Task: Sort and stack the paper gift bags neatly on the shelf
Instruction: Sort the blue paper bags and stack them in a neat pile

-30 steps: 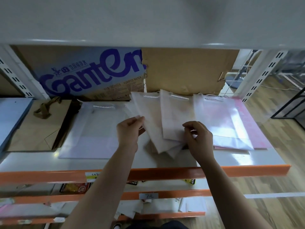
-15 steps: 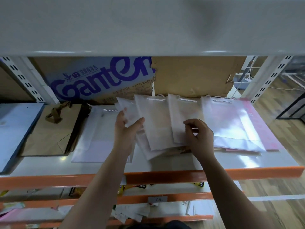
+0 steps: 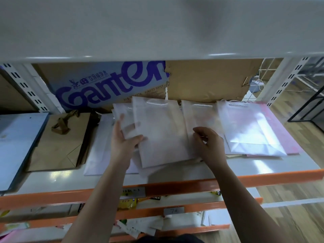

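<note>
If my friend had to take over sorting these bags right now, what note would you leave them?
Left hand: pinches the fanned small white paper gift bags with rope handles, thumb on top.
Right hand: fingers curled, seems to pinch the fan's right side.
Lying flat on the orange-edged metal shelf: brown paper bag, large pale flat bag, glossy white bag atop a pink bag.
Done: those piles look sorted.
Left: square the fan into one neat stack.
</note>
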Motion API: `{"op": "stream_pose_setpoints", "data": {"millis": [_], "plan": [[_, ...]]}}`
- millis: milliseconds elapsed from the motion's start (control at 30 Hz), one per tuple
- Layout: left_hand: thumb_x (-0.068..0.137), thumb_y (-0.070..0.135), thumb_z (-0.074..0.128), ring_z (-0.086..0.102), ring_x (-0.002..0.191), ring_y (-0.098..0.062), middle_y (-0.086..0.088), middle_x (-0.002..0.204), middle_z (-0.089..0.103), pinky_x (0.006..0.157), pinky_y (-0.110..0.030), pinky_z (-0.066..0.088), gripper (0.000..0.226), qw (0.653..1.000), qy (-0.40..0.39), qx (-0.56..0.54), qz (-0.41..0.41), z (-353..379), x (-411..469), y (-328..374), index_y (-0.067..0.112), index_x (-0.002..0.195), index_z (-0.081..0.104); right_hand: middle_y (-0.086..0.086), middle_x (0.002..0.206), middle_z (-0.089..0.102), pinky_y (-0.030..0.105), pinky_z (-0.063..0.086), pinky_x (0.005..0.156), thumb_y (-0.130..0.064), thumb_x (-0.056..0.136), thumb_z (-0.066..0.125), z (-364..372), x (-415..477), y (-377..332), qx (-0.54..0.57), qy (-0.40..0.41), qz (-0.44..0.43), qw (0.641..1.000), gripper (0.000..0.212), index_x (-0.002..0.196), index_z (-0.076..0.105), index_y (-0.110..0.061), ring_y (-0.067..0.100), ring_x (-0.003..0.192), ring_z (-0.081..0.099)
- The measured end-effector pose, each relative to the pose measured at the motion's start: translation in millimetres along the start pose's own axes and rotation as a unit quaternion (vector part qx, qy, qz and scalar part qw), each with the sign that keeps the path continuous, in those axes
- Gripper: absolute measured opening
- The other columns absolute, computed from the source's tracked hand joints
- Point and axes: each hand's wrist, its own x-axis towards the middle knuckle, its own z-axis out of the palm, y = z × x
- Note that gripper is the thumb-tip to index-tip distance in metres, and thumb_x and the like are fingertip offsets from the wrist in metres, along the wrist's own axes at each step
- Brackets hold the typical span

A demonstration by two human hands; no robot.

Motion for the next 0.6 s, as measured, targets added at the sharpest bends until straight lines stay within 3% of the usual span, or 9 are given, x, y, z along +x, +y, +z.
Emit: {"op": "stream_pose_setpoints", "data": {"millis": [100, 167, 233, 300, 367, 400, 533, 600], "plan": [[0.079, -0.012, 0.064, 0.070, 0.093, -0.019, 0.001, 0.121, 0.063, 0.074, -0.038, 0.058, 0.086, 1.000, -0.006, -0.017, 0.008, -27, -1, 5, 0.034, 0.144, 0.032, -0.005, 0.094, 0.067, 0.007, 0.043, 0.069, -0.027, 0.094, 0.059, 11, 4, -9, -0.010, -0.061, -0.001, 0.998, 0.022, 0.110, 0.069, -0.014, 0.007, 0.084, 0.061], [0.079, -0.013, 0.063, 0.069, 0.093, -0.012, 0.002, 0.120, 0.061, 0.073, -0.036, 0.059, 0.086, 1.000, -0.014, -0.020, 0.014, -42, -2, 8, 0.034, 0.144, 0.032, -0.009, 0.083, 0.064, 0.012, 0.042, 0.060, -0.034, 0.094, 0.058, 19, 4, -19, 0.005, -0.120, 0.007, 0.993, 0.026, 0.110, 0.066, -0.015, 0.001, 0.074, 0.059], [0.079, -0.012, 0.064, 0.068, 0.097, -0.015, 0.000, 0.122, 0.060, 0.072, -0.035, 0.059, 0.085, 0.999, -0.027, -0.023, 0.016, -54, -1, 9, 0.034, 0.143, 0.034, -0.011, 0.072, 0.057, 0.013, 0.042, 0.053, -0.035, 0.091, 0.064, 29, 4, -31, 0.047, -0.152, 0.042, 0.986, 0.026, 0.112, 0.060, -0.021, 0.000, 0.063, 0.056], [0.079, -0.008, 0.066, 0.068, 0.100, -0.023, -0.005, 0.122, 0.061, 0.072, -0.035, 0.058, 0.082, 0.999, -0.031, -0.018, 0.026, -62, 0, 8, 0.034, 0.143, 0.035, -0.006, 0.077, 0.061, 0.020, 0.050, 0.057, -0.032, 0.087, 0.069, 39, 4, -38, 0.079, -0.137, 0.091, 0.983, 0.026, 0.108, 0.055, -0.025, 0.005, 0.067, 0.059], [0.082, -0.003, 0.067, 0.069, 0.096, -0.025, -0.005, 0.118, 0.063, 0.072, -0.037, 0.058, 0.078, 0.999, -0.024, 0.002, 0.039, -66, 0, 7, 0.033, 0.143, 0.035, 0.004, 0.078, 0.064, 0.037, 0.056, 0.063, -0.026, 0.086, 0.070, 46, 5, -42, 0.093, -0.113, 0.107, 0.983, 0.018, 0.093, 0.058, -0.014, 0.014, 0.069, 0.063], [0.084, 0.000, 0.066, 0.070, 0.092, -0.024, -0.005, 0.115, 0.064, 0.072, -0.037, 0.059, 0.075, 0.999, -0.023, 0.014, 0.046, -68, 1, 7, 0.033, 0.143, 0.035, 0.007, 0.075, 0.063, 0.038, 0.054, 0.062, -0.023, 0.088, 0.068, 49, 5, -43, 0.095, -0.109, 0.107, 0.984, 0.016, 0.088, 0.058, -0.010, 0.013, 0.065, 0.061], [0.087, 0.005, 0.064, 0.070, 0.078, -0.024, -0.006, 0.103, 0.068, 0.060, -0.030, 0.056, 0.069, 0.995, -0.012, 0.071, 0.067, -78, 10, 7, 0.029, 0.144, 0.034, 0.002, 0.068, 0.058, 0.016, 0.040, 0.045, -0.008, 0.096, 0.052, 51, 5, -40, 0.135, -0.060, 0.138, 0.979, 0.008, 0.089, 0.049, -0.010, -0.002, 0.047, 0.050], [0.085, 0.007, 0.068, 0.070, 0.073, -0.020, -0.006, 0.099, 0.068, 0.057, -0.028, 0.054, 0.071, 0.991, -0.001, 0.119, 0.066, -83, 21, 5, 0.028, 0.144, 0.034, 0.001, 0.067, 0.059, 0.016, 0.037, 0.047, -0.006, 0.096, 0.050, 46, 6, -33, 0.119, -0.024, 0.144, 0.982, 0.007, 0.092, 0.048, -0.012, -0.001, 0.049, 0.051]]}}
